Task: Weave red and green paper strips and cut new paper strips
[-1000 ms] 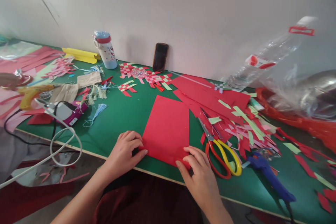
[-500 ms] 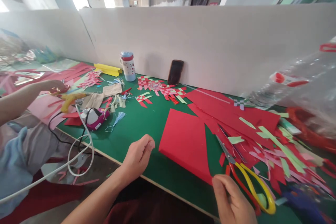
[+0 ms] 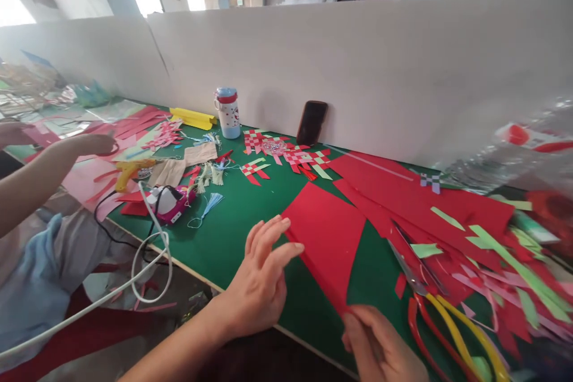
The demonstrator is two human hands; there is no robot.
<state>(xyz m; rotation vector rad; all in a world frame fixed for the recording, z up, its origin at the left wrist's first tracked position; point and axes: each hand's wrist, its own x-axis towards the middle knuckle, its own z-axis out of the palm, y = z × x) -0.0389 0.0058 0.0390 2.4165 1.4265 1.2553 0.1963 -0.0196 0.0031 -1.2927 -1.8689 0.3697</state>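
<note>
A sheet of red paper (image 3: pixel 329 233) with a narrow fold along its near edge lies slanted on the green table. My right hand (image 3: pixel 380 343) pinches its near corner between thumb and fingers. At the sheet's left edge is my left hand (image 3: pixel 264 277), fingers spread and stretched out, fingertips on or just over the paper. Scissors (image 3: pixel 419 291) with red and yellow handles rest right of the sheet, close to my right hand, blades pointing away from me.
Red sheets (image 3: pixel 385 185) and green strips (image 3: pixel 514 262) pile up at right. A phone (image 3: pixel 312 123) leans on the white partition (image 3: pixel 380 71), near a bottle (image 3: pixel 228 113). Woven paper pieces (image 3: pixel 298 158), a tassel (image 3: pixel 211 206) and a yellow glue gun (image 3: pixel 128 174) lie leftward, beside another person's arm (image 3: pixel 54 167).
My left hand has opened from a closed shape and moved right to the paper's edge. The red sheet has turned, and my right hand has shifted slightly left with its corner.
</note>
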